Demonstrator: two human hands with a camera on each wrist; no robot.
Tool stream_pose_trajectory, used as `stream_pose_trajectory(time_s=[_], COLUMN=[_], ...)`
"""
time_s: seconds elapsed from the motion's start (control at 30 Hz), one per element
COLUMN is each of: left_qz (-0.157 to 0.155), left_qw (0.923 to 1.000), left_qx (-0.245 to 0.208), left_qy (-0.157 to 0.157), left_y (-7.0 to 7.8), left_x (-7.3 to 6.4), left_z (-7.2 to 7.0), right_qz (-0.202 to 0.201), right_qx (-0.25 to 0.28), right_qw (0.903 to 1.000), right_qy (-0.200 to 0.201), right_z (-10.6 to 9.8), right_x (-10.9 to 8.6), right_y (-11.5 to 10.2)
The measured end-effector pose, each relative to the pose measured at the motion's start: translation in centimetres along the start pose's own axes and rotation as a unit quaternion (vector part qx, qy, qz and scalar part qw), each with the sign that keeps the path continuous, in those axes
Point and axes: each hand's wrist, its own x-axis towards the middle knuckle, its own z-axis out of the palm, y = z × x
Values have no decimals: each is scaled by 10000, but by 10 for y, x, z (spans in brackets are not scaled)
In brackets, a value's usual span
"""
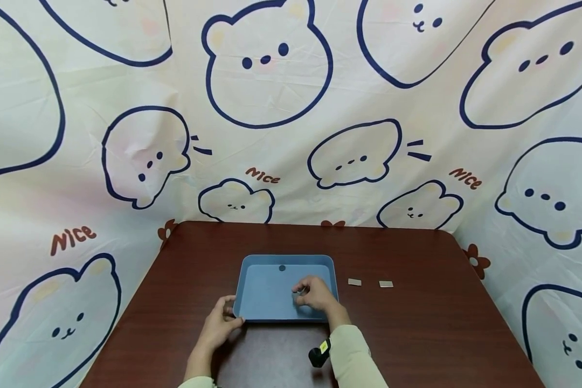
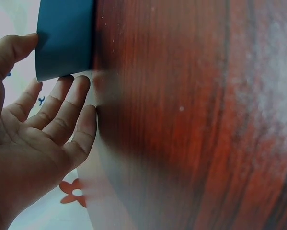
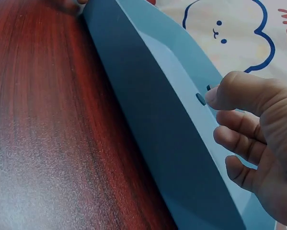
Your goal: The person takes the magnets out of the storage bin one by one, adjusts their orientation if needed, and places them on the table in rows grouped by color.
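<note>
A light blue tray [image 1: 267, 291] lies on the brown table, with a small dark round disc [image 1: 282, 268] near its far side. My left hand [image 1: 218, 325] holds the tray's near left corner; in the left wrist view the thumb touches one side of the tray wall [image 2: 65, 40] and fingertips meet another. Over the tray's right half, my right hand [image 1: 316, 295] pinches a small dark piece [image 3: 209, 87] between thumb and forefinger. Its other fingers are loosely curled. The piece is mostly hidden by the fingertips, so I cannot tell its shape.
Two small pale rectangular pieces, a left one [image 1: 354, 282] and a right one [image 1: 386, 284], lie on the table [image 1: 427, 334] right of the tray. A black camera [image 1: 319, 353] sits at my right wrist. Cloth printed with bears [image 1: 267, 70] hangs behind and beside the table.
</note>
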Motion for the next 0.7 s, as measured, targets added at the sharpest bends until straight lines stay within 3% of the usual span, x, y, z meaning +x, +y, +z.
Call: stream_pose_trajectory(time_s=[0.27,0.7], left_qz=[153,79], left_qw=[9998,10000], left_qx=[-37,32], left_qy=[-73,-40], left_y=[-1,-4], left_x=[-2,0], left_z=[3,-1], right_qz=[-152,0], right_qx=[-441,-300], right_qw=[9986,9965], right_qy=[268,785], right_z=[-14,-36], right_x=[-20,-44], right_y=[-3,8])
